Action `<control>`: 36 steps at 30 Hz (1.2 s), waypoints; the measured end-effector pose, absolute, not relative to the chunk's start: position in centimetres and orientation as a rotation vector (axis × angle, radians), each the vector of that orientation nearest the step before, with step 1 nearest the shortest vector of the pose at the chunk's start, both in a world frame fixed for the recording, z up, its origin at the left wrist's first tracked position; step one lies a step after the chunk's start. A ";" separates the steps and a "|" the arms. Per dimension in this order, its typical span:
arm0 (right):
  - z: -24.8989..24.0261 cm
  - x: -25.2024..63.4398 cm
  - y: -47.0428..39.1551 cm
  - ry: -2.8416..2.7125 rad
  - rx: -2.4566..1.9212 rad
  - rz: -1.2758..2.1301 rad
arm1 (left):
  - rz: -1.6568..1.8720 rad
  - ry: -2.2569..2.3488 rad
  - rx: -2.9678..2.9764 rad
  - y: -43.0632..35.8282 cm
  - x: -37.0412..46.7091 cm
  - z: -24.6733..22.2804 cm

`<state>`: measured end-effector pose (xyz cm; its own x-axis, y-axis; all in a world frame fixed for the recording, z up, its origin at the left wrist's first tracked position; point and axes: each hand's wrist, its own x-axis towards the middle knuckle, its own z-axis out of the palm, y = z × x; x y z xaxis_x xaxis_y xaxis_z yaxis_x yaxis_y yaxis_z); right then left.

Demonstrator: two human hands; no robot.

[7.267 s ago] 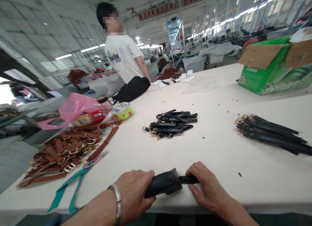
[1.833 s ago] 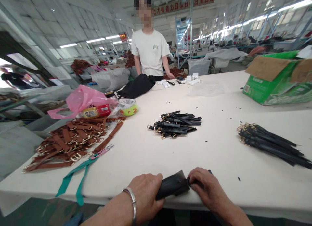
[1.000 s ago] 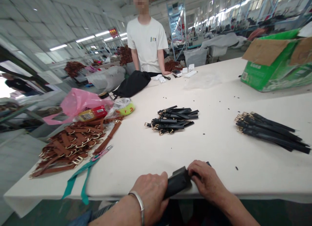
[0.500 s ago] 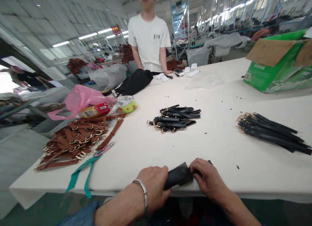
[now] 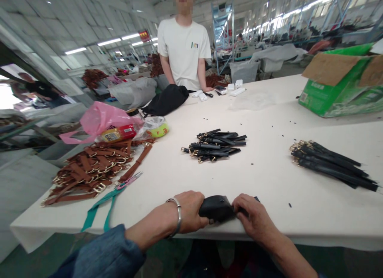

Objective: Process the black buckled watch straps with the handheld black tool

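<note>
My left hand (image 5: 190, 210), with a silver bangle at its wrist, is closed round the left end of a black leather-like piece (image 5: 217, 208). This piece bulges upward and has a small stud-like spot on top; its exact kind I cannot make out. At its right end my right hand (image 5: 249, 212) pinches something dark, with a short black tip (image 5: 256, 199) showing behind the fingers. Both hands are low over the table's near edge. Beyond them lies a pile of short black straps with gold buckles (image 5: 214, 145). Longer black buckled straps (image 5: 332, 164) lie to the right.
On the left are brown straps with metal rings (image 5: 89, 168), scissors (image 5: 130, 181) with a teal ribbon (image 5: 100, 208), and a pink bag (image 5: 103, 120). A green carton (image 5: 335, 86) stands at the far right. A person in a white T-shirt (image 5: 184, 50) stands opposite, near a black bag (image 5: 167, 100).
The black piece has gone from flatter and tilted to arched between my hands. My left hand has shifted slightly up and left, while my right hand keeps nearly the same place.
</note>
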<state>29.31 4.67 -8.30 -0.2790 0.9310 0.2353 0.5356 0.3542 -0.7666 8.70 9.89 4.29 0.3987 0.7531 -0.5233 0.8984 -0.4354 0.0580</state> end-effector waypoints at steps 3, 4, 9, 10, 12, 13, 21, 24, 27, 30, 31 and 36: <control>-8.3 29.4 4.6 -1.923 -1.274 0.742 | -0.650 1.417 2.211 10.3 9.0 4.3; -8.3 29.4 4.6 -1.927 -1.270 0.746 | -0.668 1.418 2.133 10.3 8.7 4.6; -8.2 29.3 4.6 -1.933 -1.268 0.748 | -0.644 1.398 2.113 9.9 6.1 5.8; -8.3 29.3 4.6 -1.930 -1.271 0.748 | -0.623 1.397 2.184 9.8 6.0 5.7; -8.4 29.3 4.6 -1.927 -1.273 0.755 | -0.573 1.395 2.304 9.6 6.3 5.2; -8.4 29.3 4.6 -1.923 -1.270 0.760 | -0.556 1.387 2.330 9.6 6.7 4.9; -8.3 29.3 4.6 -1.891 -1.236 0.769 | -0.623 1.366 2.113 10.2 7.7 4.6; -8.3 29.2 4.7 -1.891 -1.234 0.761 | -0.676 1.414 2.097 10.0 6.1 5.3; -8.3 29.2 4.7 -1.889 -1.238 0.762 | -0.605 1.391 2.278 9.6 5.9 5.4; -8.2 29.2 4.7 -1.881 -1.244 0.773 | -0.591 1.367 2.366 9.4 7.4 5.0; -8.1 29.3 4.7 -1.880 -1.243 0.780 | -0.589 1.370 2.394 9.4 8.1 4.8; -8.0 29.4 4.7 -1.873 -1.234 0.817 | -0.648 1.309 2.435 9.3 9.8 5.7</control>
